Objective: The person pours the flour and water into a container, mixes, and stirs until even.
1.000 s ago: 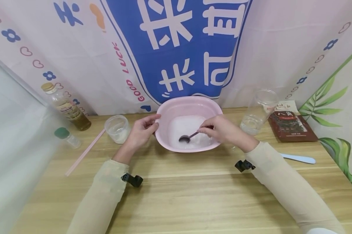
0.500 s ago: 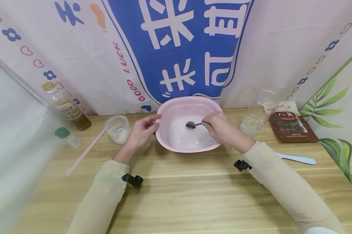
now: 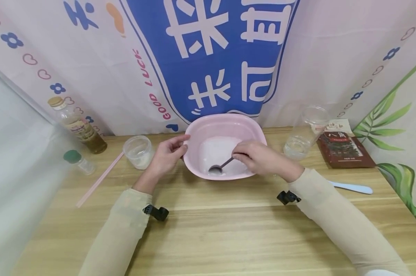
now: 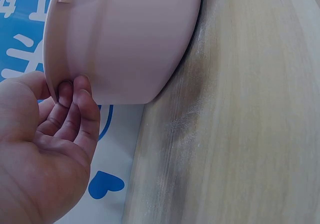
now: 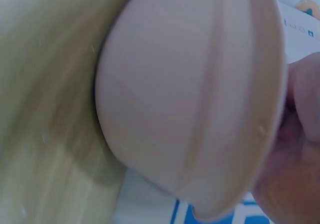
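Note:
A pink plastic basin (image 3: 225,124) stands on the wooden table with white contents spread over its bottom. At its left end, my left hand (image 3: 168,155) pinches the rim; in the left wrist view the thumb of that hand (image 4: 50,144) is on one side and the curled fingers under the lip. My right hand (image 3: 260,157) reaches over the basin's right side and grips the handle of a dark spoon (image 3: 215,169). The spoon's bowl dips into the white contents near the front wall. In the right wrist view the basin wall hides the spoon.
To the left are a lidded clear tub (image 3: 138,152), pink chopsticks (image 3: 100,180), a green-capped jar (image 3: 79,161) and an oil bottle (image 3: 78,126). A clear plastic cup (image 3: 302,134), a brown packet (image 3: 344,149) and a pale blue-handled utensil (image 3: 353,187) lie right. A printed cloth hangs behind.
The spoon swept from the front of the basin up to the middle, then back down to the front left, carried by my right hand. My left hand kept its hold on the rim.

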`<move>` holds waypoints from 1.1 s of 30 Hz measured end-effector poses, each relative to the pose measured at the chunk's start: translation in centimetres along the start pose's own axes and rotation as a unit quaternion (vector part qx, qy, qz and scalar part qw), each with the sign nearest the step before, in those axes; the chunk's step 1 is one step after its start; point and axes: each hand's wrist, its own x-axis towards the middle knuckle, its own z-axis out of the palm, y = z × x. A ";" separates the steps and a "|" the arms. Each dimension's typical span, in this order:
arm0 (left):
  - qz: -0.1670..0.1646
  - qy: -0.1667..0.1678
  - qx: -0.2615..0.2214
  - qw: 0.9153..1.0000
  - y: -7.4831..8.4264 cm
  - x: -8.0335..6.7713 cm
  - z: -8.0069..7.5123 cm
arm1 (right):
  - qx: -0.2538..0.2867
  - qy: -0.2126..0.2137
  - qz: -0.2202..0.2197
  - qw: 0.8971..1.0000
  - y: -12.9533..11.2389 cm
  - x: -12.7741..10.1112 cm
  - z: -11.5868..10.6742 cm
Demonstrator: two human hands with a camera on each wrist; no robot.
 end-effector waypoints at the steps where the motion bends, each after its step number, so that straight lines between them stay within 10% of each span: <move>1: 0.003 0.000 -0.003 1.000 0.0 0.0 0.0 | -0.001 0.001 -0.001 1.000 -0.1 0.2 0.2; 20: 0.009 0.005 0.002 1.000 -0.2 0.1 0.0 | -0.127 0.043 0.129 0.982 1.4 1.1 -0.4; 33: 0.009 0.002 -0.003 1.000 -0.2 0.1 -0.1 | -0.009 -0.010 0.098 0.995 0.5 2.0 0.0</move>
